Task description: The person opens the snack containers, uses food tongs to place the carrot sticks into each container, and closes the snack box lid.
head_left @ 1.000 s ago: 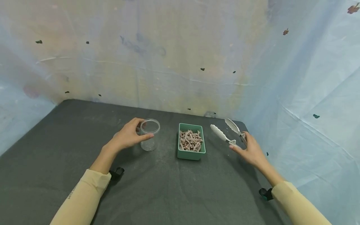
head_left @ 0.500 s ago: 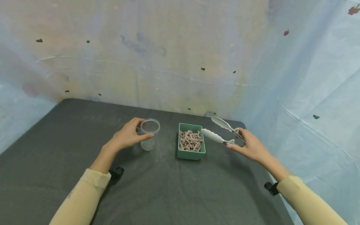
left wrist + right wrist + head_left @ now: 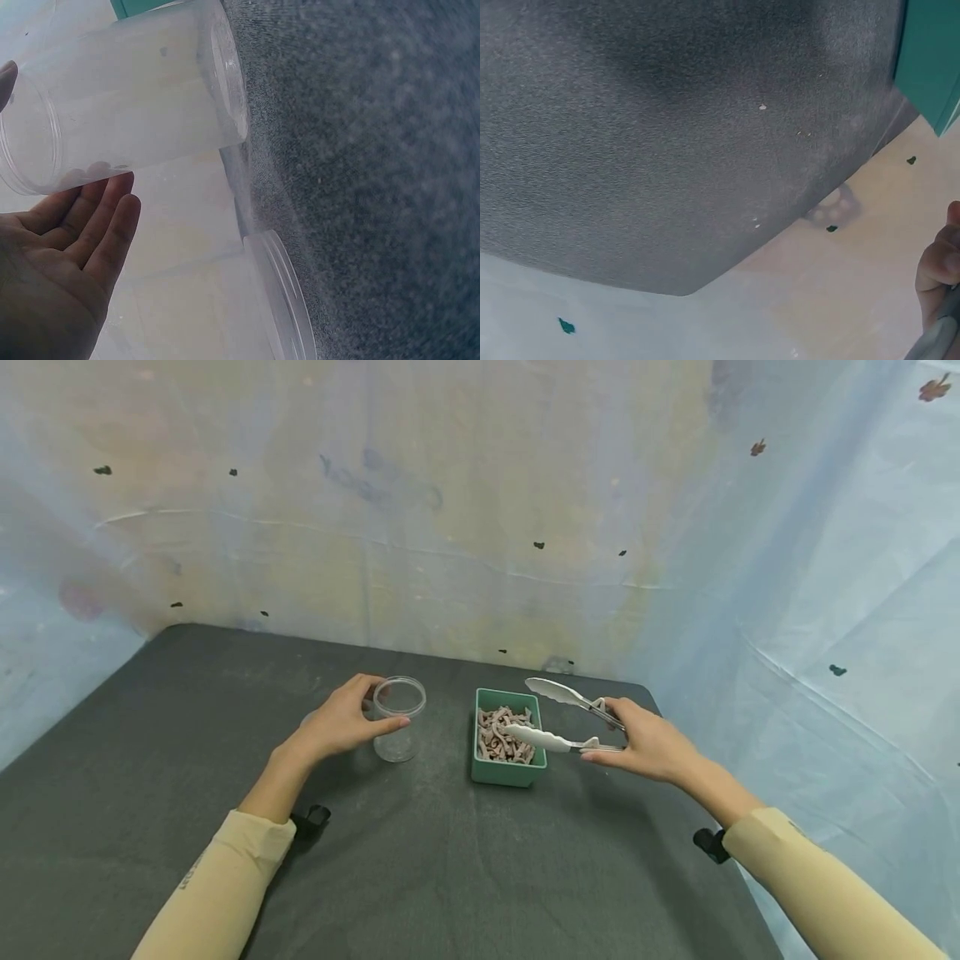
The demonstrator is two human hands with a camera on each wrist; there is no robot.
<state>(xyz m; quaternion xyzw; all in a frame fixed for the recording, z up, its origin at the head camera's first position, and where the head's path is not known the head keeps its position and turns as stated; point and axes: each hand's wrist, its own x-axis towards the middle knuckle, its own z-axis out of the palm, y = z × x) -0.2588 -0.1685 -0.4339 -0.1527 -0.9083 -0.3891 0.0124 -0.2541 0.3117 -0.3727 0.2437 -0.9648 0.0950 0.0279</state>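
My left hand [image 3: 337, 718] holds a clear plastic jar [image 3: 397, 743] near its rim, thumb on one side and fingers on the other. The jar stands upright on the dark table, and I see nothing inside it. In the left wrist view, fingertips touch the wall of the jar [image 3: 142, 90]. My right hand [image 3: 648, 739] grips a pair of tongs [image 3: 600, 714] with pale scalloped heads, their arms spread apart. One head hangs over a green box [image 3: 502, 774] of greyish-brown strips [image 3: 495, 735]; the other is above its far right corner. Only a few right fingers [image 3: 937, 262] show in the right wrist view.
Another clear round plastic piece with a ridged rim [image 3: 281, 300] lies beside the left hand, mostly hidden in the head view. The dark cloth-covered table [image 3: 420, 877] ends at plastic sheeting [image 3: 450, 527] behind and to the right.
My right hand has carried the spread tongs leftward, from right of the green box to over it. The left hand and jar have stayed in place.
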